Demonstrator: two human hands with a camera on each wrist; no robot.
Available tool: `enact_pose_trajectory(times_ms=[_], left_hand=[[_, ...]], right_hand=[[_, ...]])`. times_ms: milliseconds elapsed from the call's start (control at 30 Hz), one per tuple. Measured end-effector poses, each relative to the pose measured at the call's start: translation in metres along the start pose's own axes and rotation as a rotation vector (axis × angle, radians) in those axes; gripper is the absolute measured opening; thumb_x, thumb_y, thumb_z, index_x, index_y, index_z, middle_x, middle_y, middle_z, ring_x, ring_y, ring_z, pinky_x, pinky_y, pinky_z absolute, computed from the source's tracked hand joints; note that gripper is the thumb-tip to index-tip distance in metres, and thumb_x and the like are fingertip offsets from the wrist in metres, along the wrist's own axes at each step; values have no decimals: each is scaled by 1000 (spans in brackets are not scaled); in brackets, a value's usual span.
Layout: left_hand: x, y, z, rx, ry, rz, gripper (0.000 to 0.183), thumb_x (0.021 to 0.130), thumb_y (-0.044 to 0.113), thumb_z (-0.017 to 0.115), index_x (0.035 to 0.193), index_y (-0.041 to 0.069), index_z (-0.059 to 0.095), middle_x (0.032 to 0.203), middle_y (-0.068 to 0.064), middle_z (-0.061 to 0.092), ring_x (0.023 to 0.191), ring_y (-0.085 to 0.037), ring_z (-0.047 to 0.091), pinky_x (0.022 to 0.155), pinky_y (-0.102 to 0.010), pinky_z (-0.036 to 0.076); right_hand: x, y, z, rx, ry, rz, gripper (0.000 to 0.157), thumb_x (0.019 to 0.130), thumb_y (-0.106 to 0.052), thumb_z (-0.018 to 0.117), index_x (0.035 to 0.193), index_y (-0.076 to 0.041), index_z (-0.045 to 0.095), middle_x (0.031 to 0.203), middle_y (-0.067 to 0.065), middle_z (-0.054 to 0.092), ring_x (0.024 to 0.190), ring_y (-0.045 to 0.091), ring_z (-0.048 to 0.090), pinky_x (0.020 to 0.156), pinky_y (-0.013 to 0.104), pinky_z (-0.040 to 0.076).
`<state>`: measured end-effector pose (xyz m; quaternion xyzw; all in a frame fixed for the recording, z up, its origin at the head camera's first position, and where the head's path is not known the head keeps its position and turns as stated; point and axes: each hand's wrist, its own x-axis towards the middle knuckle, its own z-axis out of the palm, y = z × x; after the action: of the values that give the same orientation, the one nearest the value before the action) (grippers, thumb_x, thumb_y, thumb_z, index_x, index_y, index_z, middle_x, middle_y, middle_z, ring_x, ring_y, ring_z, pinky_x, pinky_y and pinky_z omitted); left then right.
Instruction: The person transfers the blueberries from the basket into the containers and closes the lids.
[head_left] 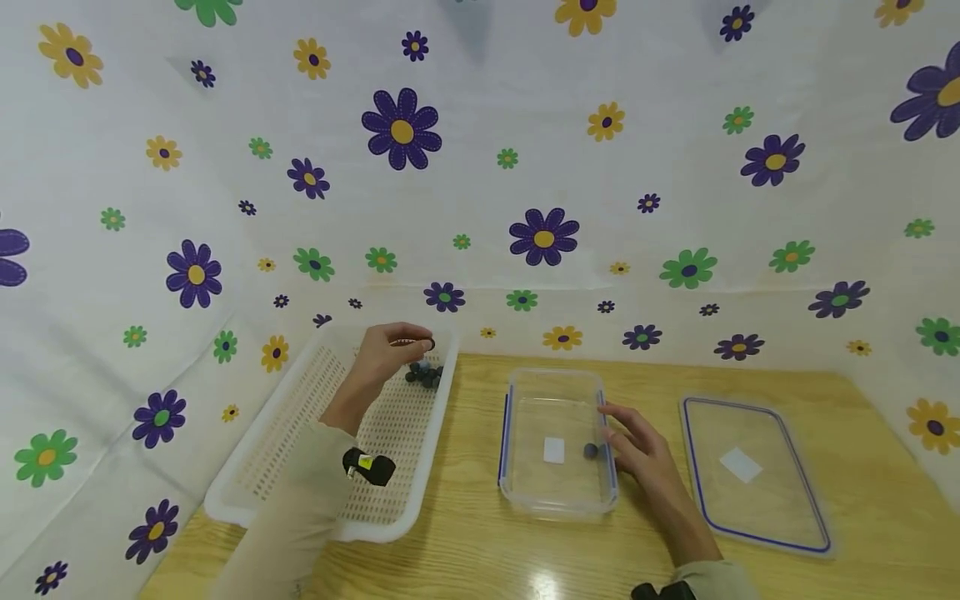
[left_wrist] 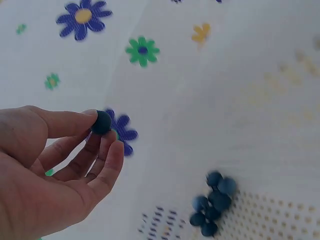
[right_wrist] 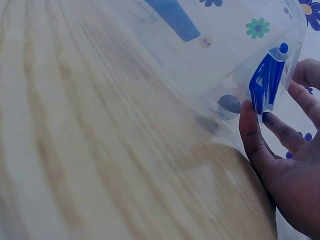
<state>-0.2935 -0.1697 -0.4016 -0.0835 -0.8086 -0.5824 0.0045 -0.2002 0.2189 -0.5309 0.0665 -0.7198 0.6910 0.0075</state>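
Note:
In the head view my left hand (head_left: 386,358) is above the white plastic basket (head_left: 438,442). Thumb and fingertips pinch a dark blueberry (left_wrist: 102,123), seen clearly in the left wrist view. Below it a small cluster of blueberries (head_left: 426,375) lies at the basket's far right part. My right hand (head_left: 648,462) holds the right side of a clear plastic container (head_left: 555,504), thumb and fingers about its blue-edged locking flap (right_wrist: 267,82). Inside this lidless container, near the right wall, sits one blueberry (head_left: 591,451).
A clear lid (head_left: 757,508) with a blue seal lies flat on the wooden table (head_left: 465,533), right of the right hand. White cloth (head_left: 480,200) with printed flowers hangs behind and at the sides. The basket stands left of the container, with a strip of table between them.

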Motion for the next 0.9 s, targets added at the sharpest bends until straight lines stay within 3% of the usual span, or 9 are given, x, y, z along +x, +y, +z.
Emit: enact_pose_trajectory(times_ms=[267, 433, 667, 767, 900], left_hand=[[-29, 39, 28, -53, 29, 209, 24, 97, 5, 70, 119, -6, 70, 117, -19, 70, 111, -30, 67, 94, -28, 54], [-52, 60, 52, -136, 70, 330, 20, 95, 0, 71, 115, -5, 71, 113, -17, 71, 107, -27, 68, 97, -29, 54], [-66, 75, 88, -318, 167, 499, 20, 91, -9, 71, 111, -7, 71, 109, -20, 69, 100, -24, 70, 92, -36, 58], [-71, 75, 105, -365, 196, 526, 20, 92, -9, 70, 112, -6, 70, 111, -19, 68, 102, -26, 70, 95, -38, 57], [-71, 64, 131, -438, 246, 476, 20, 92, -8, 72, 112, -6, 71, 112, -18, 68, 105, -27, 69, 94, -35, 57]], right_hand=[[-1, 0, 1, 16, 17, 23, 46, 107, -27, 56, 146, -3, 50, 162, 11, 36, 139, 38, 44, 89, 31, 57], [1, 0, 1, 29, 15, 18, 45, 107, -25, 57, 146, -4, 50, 162, 11, 36, 138, 39, 44, 88, 33, 58], [2, 2, 2, 36, 17, 1, 44, 107, -24, 57, 146, -5, 51, 162, 13, 35, 137, 40, 45, 87, 35, 59], [2, 2, 2, 37, 12, 11, 45, 107, -24, 56, 146, -4, 50, 162, 14, 35, 137, 41, 45, 87, 36, 59], [1, 0, 0, 32, 14, 23, 44, 107, -24, 57, 146, -5, 50, 161, 14, 35, 136, 41, 46, 87, 37, 59]])
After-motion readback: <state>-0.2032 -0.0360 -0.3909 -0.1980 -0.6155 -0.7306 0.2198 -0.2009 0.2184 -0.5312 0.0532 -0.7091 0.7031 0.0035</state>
